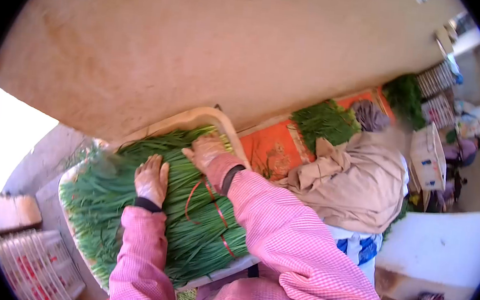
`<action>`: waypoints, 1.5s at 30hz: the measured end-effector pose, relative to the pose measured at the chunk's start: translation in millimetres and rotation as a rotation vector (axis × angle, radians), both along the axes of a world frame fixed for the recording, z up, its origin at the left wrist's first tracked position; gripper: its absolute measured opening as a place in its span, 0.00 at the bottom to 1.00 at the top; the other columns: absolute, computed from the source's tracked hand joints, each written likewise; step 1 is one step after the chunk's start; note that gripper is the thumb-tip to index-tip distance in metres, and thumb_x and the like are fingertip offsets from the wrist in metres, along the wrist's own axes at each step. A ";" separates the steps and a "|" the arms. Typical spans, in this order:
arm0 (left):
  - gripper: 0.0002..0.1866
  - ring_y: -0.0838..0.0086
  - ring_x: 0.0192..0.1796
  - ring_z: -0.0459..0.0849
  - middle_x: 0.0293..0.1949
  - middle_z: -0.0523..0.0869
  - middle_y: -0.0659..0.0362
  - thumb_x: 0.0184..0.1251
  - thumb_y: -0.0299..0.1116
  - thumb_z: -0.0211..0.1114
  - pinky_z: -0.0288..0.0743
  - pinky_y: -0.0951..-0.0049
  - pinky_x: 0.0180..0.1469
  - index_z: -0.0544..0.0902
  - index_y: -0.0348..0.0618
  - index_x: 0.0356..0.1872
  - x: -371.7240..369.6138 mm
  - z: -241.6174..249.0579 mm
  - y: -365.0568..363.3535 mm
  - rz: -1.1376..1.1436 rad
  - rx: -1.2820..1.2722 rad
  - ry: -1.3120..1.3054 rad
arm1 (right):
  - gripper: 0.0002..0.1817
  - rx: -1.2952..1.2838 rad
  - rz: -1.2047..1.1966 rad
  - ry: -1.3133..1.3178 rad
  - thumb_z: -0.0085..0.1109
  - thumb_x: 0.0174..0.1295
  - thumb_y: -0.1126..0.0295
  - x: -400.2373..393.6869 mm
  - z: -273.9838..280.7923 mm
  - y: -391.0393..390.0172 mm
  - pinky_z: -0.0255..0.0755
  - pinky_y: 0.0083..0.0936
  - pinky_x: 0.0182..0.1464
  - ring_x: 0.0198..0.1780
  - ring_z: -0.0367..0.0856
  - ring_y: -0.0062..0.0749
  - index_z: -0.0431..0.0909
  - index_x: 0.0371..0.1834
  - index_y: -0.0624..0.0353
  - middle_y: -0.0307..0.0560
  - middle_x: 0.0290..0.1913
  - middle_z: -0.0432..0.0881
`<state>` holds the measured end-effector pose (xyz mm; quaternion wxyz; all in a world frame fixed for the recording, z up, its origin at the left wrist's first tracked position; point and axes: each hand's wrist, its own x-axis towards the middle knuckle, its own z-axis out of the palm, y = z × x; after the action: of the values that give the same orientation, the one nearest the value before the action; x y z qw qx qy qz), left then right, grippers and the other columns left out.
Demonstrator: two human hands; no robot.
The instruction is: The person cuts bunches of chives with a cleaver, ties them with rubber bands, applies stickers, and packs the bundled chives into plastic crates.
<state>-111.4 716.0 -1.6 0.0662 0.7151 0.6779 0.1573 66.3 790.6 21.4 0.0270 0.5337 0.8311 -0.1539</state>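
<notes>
A pale, shallow tub (226,127) is heaped with long green chives (99,195), laid lengthwise. Red ties (218,212) cross the bundles on the near side. My left hand (152,180) lies flat on top of the chives near the middle, fingers stretched out and thumb apart. Farther up and to the right, my right hand (207,150) rests on the chives by their pale ends, close to the tub's rim. Its thumb is spread and its fingers look slightly bent, holding nothing that I can make out. Both hands seem to wear thin clear gloves.
A plain wall (192,43) rises behind the tub. To the right are an orange sheet (271,147), more greens (325,123), a beige cloth heap (357,180) and a white box (429,158). A person (461,151) is at far right. Crates (38,266) stand lower left.
</notes>
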 end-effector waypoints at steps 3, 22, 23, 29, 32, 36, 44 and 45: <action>0.18 0.64 0.57 0.72 0.52 0.76 0.54 0.66 0.39 0.45 0.59 0.61 0.60 0.73 0.44 0.52 7.8 1.2 -15.5 0.048 -0.039 0.112 | 0.27 -0.054 -0.014 -0.045 0.39 0.62 0.47 0.6 10.4 -10.9 0.58 0.32 0.52 0.48 0.71 0.35 0.78 0.41 0.61 0.47 0.42 0.77; 0.23 0.59 0.57 0.70 0.54 0.75 0.51 0.70 0.43 0.38 0.58 0.62 0.61 0.72 0.39 0.53 -0.7 -5.3 1.3 0.053 0.076 0.103 | 0.22 0.074 -0.218 0.604 0.42 0.64 0.59 78.4 38.0 -124.3 0.55 0.36 0.65 0.62 0.61 0.41 0.61 0.58 0.58 0.52 0.58 0.66; 0.23 0.59 0.58 0.70 0.54 0.75 0.52 0.69 0.44 0.39 0.58 0.63 0.61 0.72 0.39 0.54 -1.7 -0.1 1.2 0.062 0.044 0.090 | 0.21 0.023 -0.294 0.585 0.43 0.63 0.61 108.9 42.4 -155.7 0.63 0.35 0.61 0.60 0.64 0.42 0.62 0.56 0.58 0.52 0.56 0.67; 0.24 0.55 0.63 0.63 0.58 0.70 0.47 0.68 0.43 0.47 0.55 0.58 0.63 0.67 0.37 0.58 32.6 35.0 -39.0 0.038 0.313 0.049 | 0.18 -0.417 -1.006 0.365 0.46 0.61 0.62 249.6 -29.5 -377.4 0.66 0.34 0.54 0.52 0.73 0.45 0.72 0.52 0.57 0.53 0.49 0.76; 0.23 0.57 0.66 0.59 0.62 0.65 0.48 0.71 0.40 0.44 0.50 0.58 0.66 0.63 0.38 0.61 147.6 72.1 -97.0 -0.143 0.177 -0.199 | 0.20 -0.854 -1.101 0.269 0.48 0.60 0.57 291.9 -11.2 -416.9 0.67 0.34 0.53 0.51 0.75 0.46 0.74 0.50 0.57 0.56 0.47 0.77; 0.27 0.58 0.69 0.53 0.65 0.59 0.50 0.70 0.46 0.40 0.41 0.52 0.67 0.61 0.39 0.62 215.5 14.8 -130.3 -0.105 0.050 0.136 | 0.21 -1.012 -0.985 0.201 0.48 0.59 0.54 338.5 -66.2 -455.5 0.67 0.35 0.53 0.51 0.75 0.46 0.74 0.51 0.51 0.54 0.47 0.78; 0.29 0.61 0.71 0.47 0.67 0.56 0.55 0.66 0.46 0.43 0.35 0.51 0.67 0.57 0.44 0.65 224.6 3.7 -121.5 0.017 -0.128 0.289 | 0.21 -0.889 -1.322 0.553 0.43 0.62 0.55 429.3 -60.1 -490.5 0.67 0.34 0.52 0.50 0.76 0.45 0.72 0.53 0.54 0.51 0.47 0.79; 0.29 0.61 0.71 0.47 0.67 0.56 0.55 0.66 0.46 0.44 0.35 0.50 0.67 0.57 0.44 0.66 224.3 5.7 -118.7 0.033 -0.175 0.284 | 0.21 -0.906 -1.410 0.594 0.42 0.63 0.55 438.8 -74.5 -502.4 0.68 0.34 0.51 0.49 0.76 0.44 0.72 0.53 0.54 0.50 0.47 0.79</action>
<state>112.9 597.2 4.2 0.0291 0.7105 0.7031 -0.0041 505.1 288.2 -53.1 -0.0820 0.7974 0.1413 -0.5809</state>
